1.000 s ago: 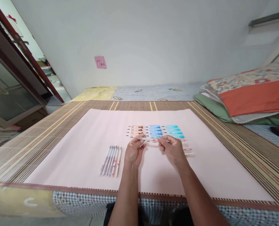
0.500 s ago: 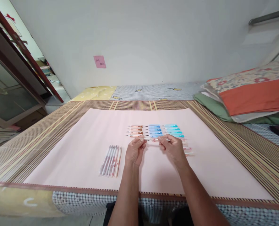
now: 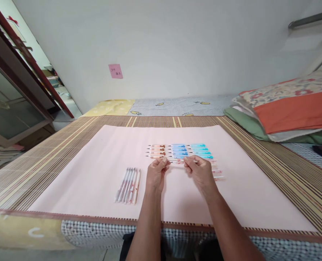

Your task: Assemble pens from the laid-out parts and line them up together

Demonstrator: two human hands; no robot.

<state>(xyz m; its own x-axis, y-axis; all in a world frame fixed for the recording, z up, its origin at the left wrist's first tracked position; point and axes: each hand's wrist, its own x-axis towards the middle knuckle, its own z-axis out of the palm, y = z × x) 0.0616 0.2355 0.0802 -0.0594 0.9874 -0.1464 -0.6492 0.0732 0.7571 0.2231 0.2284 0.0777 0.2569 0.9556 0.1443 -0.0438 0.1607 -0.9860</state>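
Observation:
Between my two hands a slim white pen (image 3: 178,162) with pinkish marks is held level above the pink sheet. My left hand (image 3: 156,173) pinches at its left end, where a dark tip shows beside the fingers; whether a cap sits in those fingers I cannot tell. My right hand (image 3: 201,172) grips the pen's right part between thumb and fingers. Just beyond the hands lie brown pens (image 3: 157,149), blue pens (image 3: 177,148) and turquoise pens (image 3: 199,149) in three stacks. Pink pens (image 3: 218,172) lie partly hidden behind my right hand.
Left of my left arm, several pale pens (image 3: 127,185) lie side by side. The pink sheet (image 3: 76,181) covers part of a striped mat (image 3: 54,148). Folded bedding (image 3: 288,108) is piled at the right. A wall (image 3: 177,47) with a pink note (image 3: 115,71) stands behind.
Both hands stay almost in place around the pen. The left fingers have shifted slightly right in the picture, as has the view.

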